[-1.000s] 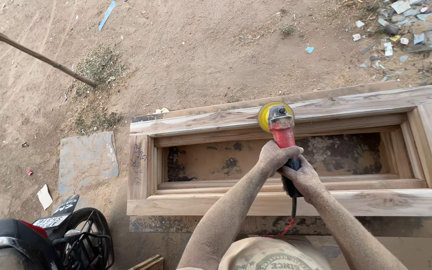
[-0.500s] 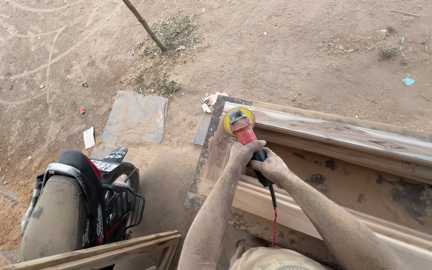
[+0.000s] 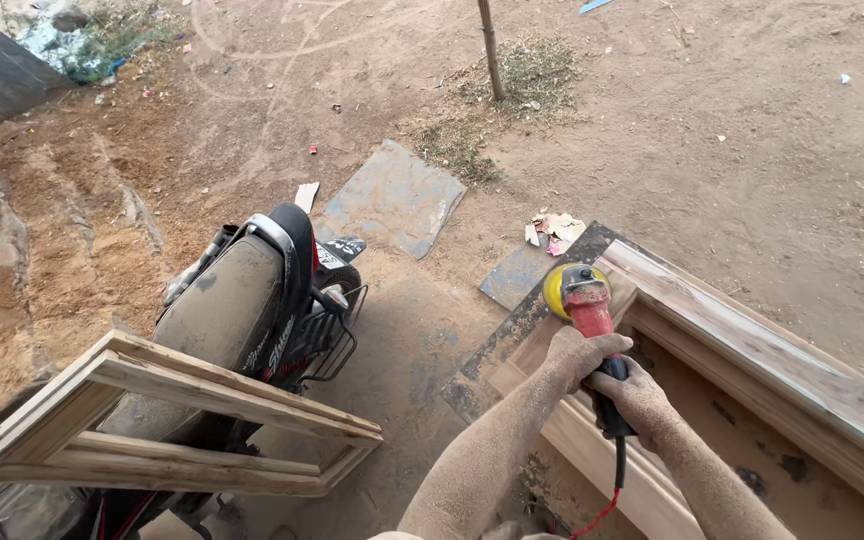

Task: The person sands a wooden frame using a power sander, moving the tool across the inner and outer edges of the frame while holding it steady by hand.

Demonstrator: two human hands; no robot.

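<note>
Gripping a red grinder with both hands, I am looking down at its yellow disc guard, which is sitting on the short end rail of a big wooden frame lying flat on the dirt. My left hand is wrapping its fingers tight around the red body just behind the head, and my right hand is clamping shut on the black handle lower down, the two hands touching. A red cord is trailing from the handle toward my body. Both forearms are coated in pale dust.

To the left, a dusty scooter is standing beside the frame, and a smaller wooden frame is leaning against its near side. Beyond the scooter, a flat grey slab is lying on the ground, with scraps of paper just past the big frame's corner. A thin pole is rising from a patch of dry grass farther off.
</note>
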